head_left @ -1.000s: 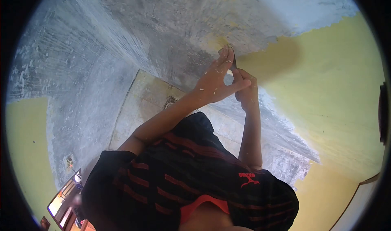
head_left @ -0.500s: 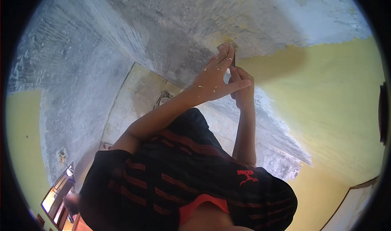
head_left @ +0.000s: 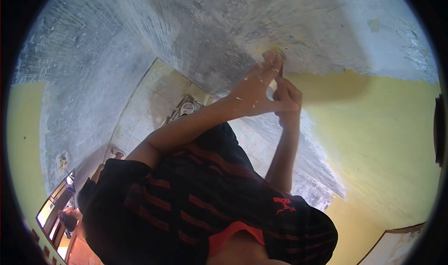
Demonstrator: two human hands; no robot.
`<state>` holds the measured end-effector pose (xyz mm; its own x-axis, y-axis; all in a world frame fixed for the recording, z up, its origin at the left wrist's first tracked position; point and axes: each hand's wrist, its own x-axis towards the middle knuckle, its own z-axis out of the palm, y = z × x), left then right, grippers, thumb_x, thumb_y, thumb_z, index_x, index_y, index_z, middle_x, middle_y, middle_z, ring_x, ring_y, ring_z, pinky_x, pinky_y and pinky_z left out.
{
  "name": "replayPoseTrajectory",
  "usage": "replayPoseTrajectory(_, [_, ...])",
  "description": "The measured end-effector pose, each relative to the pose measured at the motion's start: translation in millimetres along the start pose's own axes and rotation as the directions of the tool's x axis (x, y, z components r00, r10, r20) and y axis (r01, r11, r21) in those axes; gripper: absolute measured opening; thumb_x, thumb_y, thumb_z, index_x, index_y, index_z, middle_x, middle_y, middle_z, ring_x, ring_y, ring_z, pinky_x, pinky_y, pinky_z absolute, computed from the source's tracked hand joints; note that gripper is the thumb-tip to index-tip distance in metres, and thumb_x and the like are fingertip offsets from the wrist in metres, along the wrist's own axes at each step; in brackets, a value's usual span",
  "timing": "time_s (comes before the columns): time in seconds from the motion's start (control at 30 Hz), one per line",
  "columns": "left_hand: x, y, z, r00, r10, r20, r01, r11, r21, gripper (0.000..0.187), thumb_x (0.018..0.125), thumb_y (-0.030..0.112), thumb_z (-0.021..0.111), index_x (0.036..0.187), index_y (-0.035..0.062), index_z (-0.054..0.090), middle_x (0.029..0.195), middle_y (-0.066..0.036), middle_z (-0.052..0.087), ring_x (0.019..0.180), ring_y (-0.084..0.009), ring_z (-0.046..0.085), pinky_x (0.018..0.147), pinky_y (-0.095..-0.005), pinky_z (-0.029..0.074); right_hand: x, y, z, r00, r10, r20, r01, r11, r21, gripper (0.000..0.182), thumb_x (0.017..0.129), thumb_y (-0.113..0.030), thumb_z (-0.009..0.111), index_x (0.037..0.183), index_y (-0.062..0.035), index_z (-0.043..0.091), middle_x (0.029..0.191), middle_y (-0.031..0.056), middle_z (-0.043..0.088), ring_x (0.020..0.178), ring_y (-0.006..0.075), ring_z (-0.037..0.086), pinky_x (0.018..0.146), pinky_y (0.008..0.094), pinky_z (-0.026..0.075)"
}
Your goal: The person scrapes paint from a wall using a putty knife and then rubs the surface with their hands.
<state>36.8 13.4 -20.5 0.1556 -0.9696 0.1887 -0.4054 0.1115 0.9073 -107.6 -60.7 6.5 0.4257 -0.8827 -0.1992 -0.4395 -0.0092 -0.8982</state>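
My right hand (head_left: 288, 99) is wrapped around the handle of a scraper (head_left: 280, 71), and its blade end meets the wall where grey and yellow patches join. My left hand (head_left: 254, 94) lies with fingers stretched out against the blade, pressing near its tip; its thumb reaches across to my right hand. Pale flakes cling to the back of my left hand. The fingers cover much of the blade. Around the tip, the wall (head_left: 308, 36) is bare grey with yellow traces, and yellow paint (head_left: 373, 120) stays on the right.
Below is a tiled floor (head_left: 140, 99) with a sandalled foot (head_left: 186, 107). At lower left, another person (head_left: 70, 218) is near a window (head_left: 46, 211). A dark-framed object (head_left: 438, 129) is on the right wall, and a door-like panel (head_left: 392, 246) at lower right.
The view has shifted, so both hands and the scraper appear slightly further right and lower. The scraper's tip remains at the wall, and more of the other person shows.
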Motion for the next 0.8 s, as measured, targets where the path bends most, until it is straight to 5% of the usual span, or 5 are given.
replayPoseTrajectory(0.23, [-6.2,-7.0,7.5,0.997,0.055,-0.061,-0.055,0.998,-0.006,0.123,0.087,0.067,0.08,0.164,-0.0126,0.025,0.17,-0.041,0.023,0.16,-0.0508,0.025,0.129,-0.0586,0.024,-7.1,4.2,-4.6,0.989,0.147,0.026,-0.149,0.979,0.137,0.035,0.112,-0.029,0.061,0.088,-0.0056,0.07,0.06,-0.0042,0.052,0.044,0.004,0.038,0.04,0.027,0.027])
replayPoseTrajectory(0.33, [0.4,-10.2,3.6,0.993,0.064,-0.098,-0.063,0.998,0.021,0.123,0.089,0.069,0.076,0.165,-0.0118,0.023,0.171,-0.038,0.021,0.162,-0.0469,0.023,0.13,-0.0569,0.022,3.6,4.0,2.2,0.995,-0.096,-0.012,0.097,0.994,0.057,0.032,0.112,-0.027,0.062,0.091,-0.005,0.073,0.057,-0.0053,0.051,0.043,0.0029,0.037,0.04,0.0256,0.025])
replayPoseTrajectory(0.47, [-2.2,0.2,-2.7,0.996,0.067,-0.052,-0.065,0.997,0.039,0.118,0.092,0.065,0.074,0.165,-0.0125,0.023,0.171,-0.039,0.021,0.163,-0.0464,0.021,0.131,-0.0548,0.021,-6.8,-7.5,-14.7,0.983,0.178,0.043,-0.182,0.976,0.121,0.035,0.111,-0.026,0.064,0.085,-0.0044,0.07,0.064,-0.0054,0.05,0.052,0.0049,0.041,0.047,0.0286,0.033])
replayPoseTrajectory(0.63, [5.7,-11.0,-16.1,0.995,0.053,-0.085,-0.05,0.998,0.032,0.116,0.092,0.062,0.075,0.167,-0.0096,0.021,0.173,-0.036,0.022,0.164,-0.0446,0.02,0.131,-0.0583,0.021,12.2,6.7,19.2,0.993,-0.113,-0.027,0.112,0.993,-0.037,0.035,0.113,-0.026,0.061,0.09,-0.0012,0.071,0.07,-0.0057,0.054,0.067,0.0066,0.046,0.058,0.0299,0.038])
replayPoseTrajectory(0.8, [-2.9,-18.3,-9.7,0.988,0.126,-0.086,-0.129,0.991,-0.028,0.108,0.095,0.056,0.075,0.167,-0.0074,0.025,0.173,-0.034,0.025,0.163,-0.0455,0.022,0.13,-0.06,0.022,-5.0,33.4,16.2,0.996,0.042,0.083,-0.071,0.917,0.393,0.041,0.115,-0.037,0.054,0.101,-0.0022,0.072,0.062,-0.0055,0.047,0.052,0.0043,0.038,0.046,0.026,0.03])
